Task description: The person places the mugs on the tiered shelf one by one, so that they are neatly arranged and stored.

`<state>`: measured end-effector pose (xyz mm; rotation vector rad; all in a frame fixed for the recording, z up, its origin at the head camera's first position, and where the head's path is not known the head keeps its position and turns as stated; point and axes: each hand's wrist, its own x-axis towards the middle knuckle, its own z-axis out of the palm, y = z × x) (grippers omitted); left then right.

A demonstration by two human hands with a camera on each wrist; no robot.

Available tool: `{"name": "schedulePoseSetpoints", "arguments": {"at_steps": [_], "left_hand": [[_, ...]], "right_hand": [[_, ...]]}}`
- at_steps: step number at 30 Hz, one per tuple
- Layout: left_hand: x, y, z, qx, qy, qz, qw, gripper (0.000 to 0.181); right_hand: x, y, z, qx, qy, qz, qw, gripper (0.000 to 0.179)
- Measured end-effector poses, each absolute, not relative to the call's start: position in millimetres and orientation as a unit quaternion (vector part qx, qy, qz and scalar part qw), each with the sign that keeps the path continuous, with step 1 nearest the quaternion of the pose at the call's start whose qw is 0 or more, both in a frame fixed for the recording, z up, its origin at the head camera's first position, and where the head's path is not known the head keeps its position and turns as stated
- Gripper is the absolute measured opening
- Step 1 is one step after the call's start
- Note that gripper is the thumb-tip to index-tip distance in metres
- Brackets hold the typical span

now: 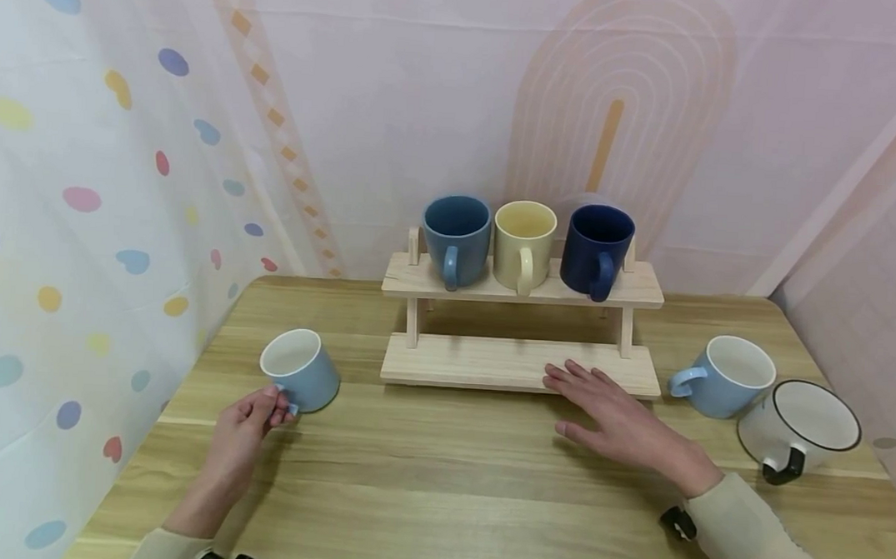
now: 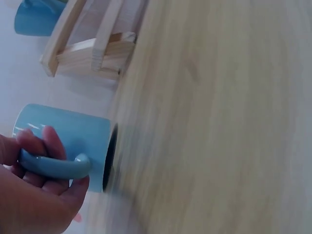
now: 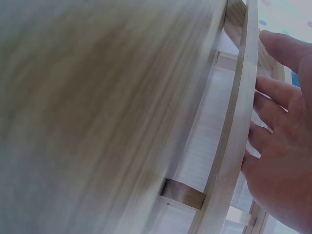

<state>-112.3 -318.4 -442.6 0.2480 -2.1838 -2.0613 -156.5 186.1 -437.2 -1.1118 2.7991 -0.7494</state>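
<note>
At the left of the table, my left hand (image 1: 242, 433) grips the handle of a light blue mug (image 1: 310, 378) with a white inside. In the left wrist view, my fingers are curled through the mug's handle (image 2: 56, 165), and the mug body (image 2: 73, 129) sits close to the tabletop. My right hand (image 1: 618, 416) is spread flat, palm down, with its fingertips over the front edge of the lower shelf (image 1: 474, 364) of a wooden rack. The right wrist view shows those fingers (image 3: 273, 109) straight along the shelf board (image 3: 243, 97), holding nothing.
On the rack's upper shelf (image 1: 545, 294) stand a teal mug (image 1: 458, 226), a cream mug (image 1: 511, 253) and a navy mug (image 1: 586, 256). Right of the rack are another light blue mug (image 1: 728, 388) and a white mug with black rim and handle (image 1: 771, 435). Patterned cloth (image 1: 396, 102) hangs behind.
</note>
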Motion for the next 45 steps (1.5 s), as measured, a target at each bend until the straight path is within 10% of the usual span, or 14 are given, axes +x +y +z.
{"name": "schedulePoseSetpoints", "arguments": {"at_steps": [45], "left_hand": [[-104, -227, -400, 0.019, -0.692, -0.713, 0.116, 0.04]], "right_hand": [[-155, 185, -438, -0.361, 0.901, -0.239, 0.008, 0.062]]}}
